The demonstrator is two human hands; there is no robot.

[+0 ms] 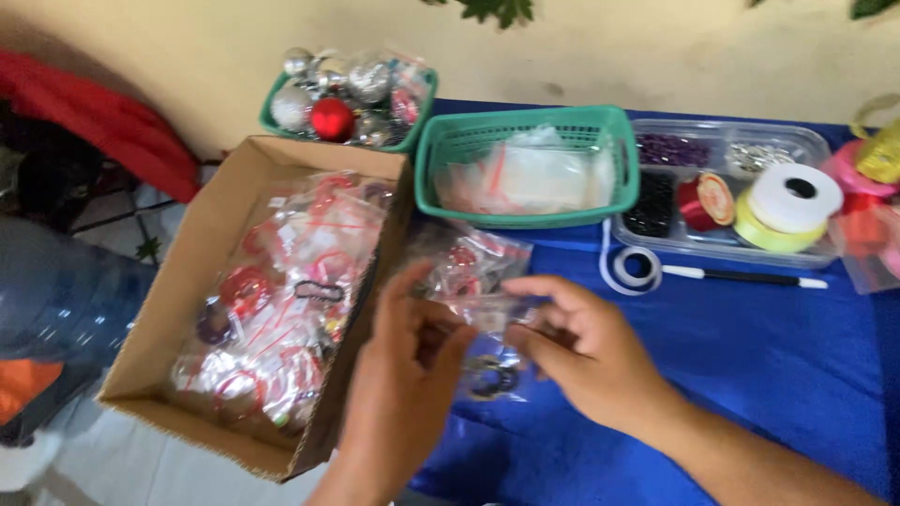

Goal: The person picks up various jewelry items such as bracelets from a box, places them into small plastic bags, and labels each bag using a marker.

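Head view: left hand [403, 375] and right hand [586, 351] each grip-pinch one small clear bag [487, 323] beside the cardboard box [187, 281]; pinching near the bag's top edge seems best.

Cardboard box [202, 281] at left of frame, packed with small plastic bags of red trinkets. Green basket of ornaments [349, 98] at upper centre-left. Second green basket [527, 164] holds clear bags. Clear compartment tray [722, 183] at upper right with beads and ribbon spools. Pen [745, 276] lies on blue tablecloth [769, 375].
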